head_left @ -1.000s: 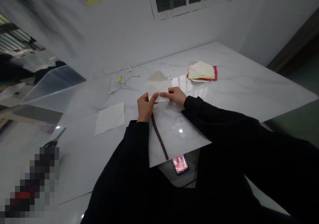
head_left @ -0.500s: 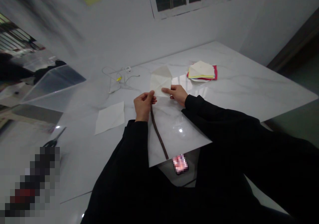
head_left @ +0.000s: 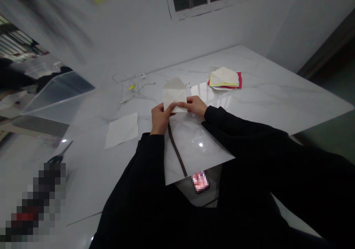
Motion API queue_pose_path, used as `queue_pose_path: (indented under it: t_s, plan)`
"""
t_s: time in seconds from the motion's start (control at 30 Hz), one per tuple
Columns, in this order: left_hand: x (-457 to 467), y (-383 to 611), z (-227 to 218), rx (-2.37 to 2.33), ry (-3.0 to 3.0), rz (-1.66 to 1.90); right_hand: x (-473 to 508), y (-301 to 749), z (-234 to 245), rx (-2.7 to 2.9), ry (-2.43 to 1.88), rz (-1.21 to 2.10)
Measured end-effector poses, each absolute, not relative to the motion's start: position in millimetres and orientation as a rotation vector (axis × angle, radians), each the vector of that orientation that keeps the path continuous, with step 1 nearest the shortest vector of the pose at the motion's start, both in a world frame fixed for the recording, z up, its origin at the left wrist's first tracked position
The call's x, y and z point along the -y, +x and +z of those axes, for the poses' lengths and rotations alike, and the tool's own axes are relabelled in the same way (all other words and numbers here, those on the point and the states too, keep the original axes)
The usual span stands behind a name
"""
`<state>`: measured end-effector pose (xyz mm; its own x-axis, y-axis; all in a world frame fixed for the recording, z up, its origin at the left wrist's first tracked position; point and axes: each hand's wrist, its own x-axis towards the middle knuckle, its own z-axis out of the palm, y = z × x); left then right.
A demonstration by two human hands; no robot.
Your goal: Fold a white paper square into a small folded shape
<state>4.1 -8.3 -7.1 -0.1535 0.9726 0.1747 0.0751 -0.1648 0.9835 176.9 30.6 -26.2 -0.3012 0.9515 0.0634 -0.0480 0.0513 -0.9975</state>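
A folded cream paper (head_left: pixel 174 94), shaped like a small house with a pointed top, is held just above the white marble table (head_left: pixel 263 94). My left hand (head_left: pixel 159 118) pinches its lower left corner. My right hand (head_left: pixel 194 105) grips its lower right edge, forefinger laid across the fold. A thin dark brown stick (head_left: pixel 176 149) lies on the table under my left wrist, running toward the near edge.
A flat cream sheet (head_left: pixel 122 130) lies to the left. A stack of coloured papers (head_left: pixel 225 79) sits at the back right. White cables (head_left: pixel 130 88) trail behind. A clear plastic box (head_left: pixel 58 94) stands left, scissors (head_left: pixel 59 156) near it.
The paper was turned sideways and tilted right half a second ago; now it is back upright between both hands, point up, much as it was a second ago.
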Motion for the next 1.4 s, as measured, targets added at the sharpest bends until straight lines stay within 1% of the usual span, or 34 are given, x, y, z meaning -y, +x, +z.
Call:
queue_pose_path:
  t_s: [0.23, 0.5, 0.77, 1.17, 1.3, 1.4]
  plan:
    - [5.1, 2.4, -10.0, -1.316, 1.291, 1.450, -28.1, 177.2, -21.2, 1.471, -0.979, 1.386]
    - [-1.0, -3.9, -10.6, -1.346, 1.209, 1.561, -28.7, 181.3, -22.5, 1.758, -0.917, 1.323]
    - [-2.4, -4.4, -13.6, -1.352, 1.213, 1.561, -31.1, 181.1, -25.8, 1.744, -0.857, 1.375]
    - [1.2, -1.5, -10.5, -1.355, 1.252, 1.533, -27.9, 180.4, -20.0, 1.665, -0.885, 1.423]
    - [4.9, 0.8, -6.9, -1.344, 1.326, 1.512, -24.6, 179.2, -15.9, 1.608, -0.850, 1.477]
    - [7.7, 3.2, -4.2, -1.346, 1.394, 1.495, -25.7, 179.1, -17.8, 1.636, -0.888, 1.446]
